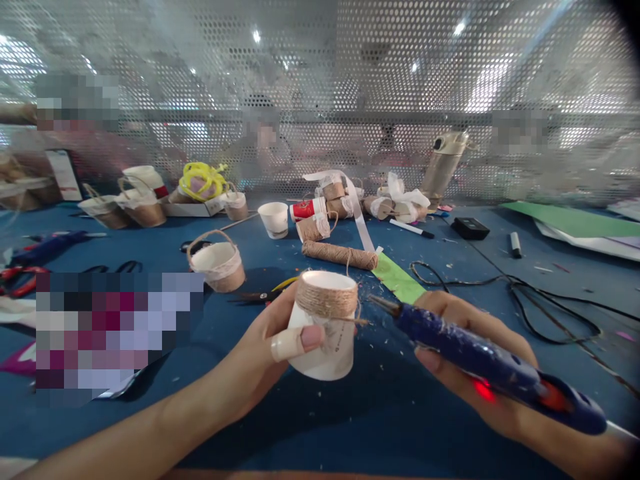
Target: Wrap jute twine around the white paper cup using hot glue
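Note:
My left hand [280,333] grips a white paper cup [320,357], its narrow end up. Brown twine [327,295] is wound in several rows around the upper part, and a loose strand runs off toward the right side. Tape wraps my left thumb. In my right hand [465,333] is a blue hot glue gun [465,343], a red light glowing on its side. The nozzle points left and sits just right of the cup, apart from it. Behind the cup lies a roll of twine [340,255], with a strand hanging from it toward the cup.
A small twine-wrapped basket [219,267] with a handle stands to the left, near scissors [263,295]. Farther back are a white cup [274,220], a red cup [306,209] and several finished baskets [143,203]. A black cable [520,283] lies at the right; a metal mesh partition [320,87] rises behind.

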### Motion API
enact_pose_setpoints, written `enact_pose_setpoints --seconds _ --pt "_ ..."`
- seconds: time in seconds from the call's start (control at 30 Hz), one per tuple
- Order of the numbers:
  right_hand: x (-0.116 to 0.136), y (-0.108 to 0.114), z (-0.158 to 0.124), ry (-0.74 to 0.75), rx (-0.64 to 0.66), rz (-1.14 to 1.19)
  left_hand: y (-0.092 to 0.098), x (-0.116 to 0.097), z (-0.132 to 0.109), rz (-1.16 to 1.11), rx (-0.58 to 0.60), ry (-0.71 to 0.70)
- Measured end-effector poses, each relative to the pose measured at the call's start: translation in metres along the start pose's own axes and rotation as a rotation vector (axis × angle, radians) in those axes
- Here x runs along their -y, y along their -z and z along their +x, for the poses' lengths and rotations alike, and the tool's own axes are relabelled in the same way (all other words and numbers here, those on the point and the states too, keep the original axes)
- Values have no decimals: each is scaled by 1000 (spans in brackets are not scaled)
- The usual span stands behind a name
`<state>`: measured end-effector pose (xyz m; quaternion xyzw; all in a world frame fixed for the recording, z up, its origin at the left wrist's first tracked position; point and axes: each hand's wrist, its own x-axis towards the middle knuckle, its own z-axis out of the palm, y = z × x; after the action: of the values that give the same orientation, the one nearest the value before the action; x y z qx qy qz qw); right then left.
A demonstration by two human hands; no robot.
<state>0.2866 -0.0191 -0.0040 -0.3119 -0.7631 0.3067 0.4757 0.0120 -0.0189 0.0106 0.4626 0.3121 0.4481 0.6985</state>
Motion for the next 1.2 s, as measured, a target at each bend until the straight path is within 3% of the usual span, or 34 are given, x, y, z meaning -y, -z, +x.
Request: enact_pose_setpoints --seconds 0.13,0.4,0.7,0.9,1.2 --pt "-3 1 0 3 110 -7 -1 0 -3 -27 -23 -23" --pt "-5 2 -1 60 104 -169 -2 -1 -4 -68 29 -66" --pt "-6 -1 -6 100 57 -167 7 7 -1 -17 56 -132" --pt "-3 -3 -5 106 67 -172 9 6 -4 103 -14 -112" --pt "-4 -2 -8 141 101 -188 -15 1 -8 132 -198 -48"
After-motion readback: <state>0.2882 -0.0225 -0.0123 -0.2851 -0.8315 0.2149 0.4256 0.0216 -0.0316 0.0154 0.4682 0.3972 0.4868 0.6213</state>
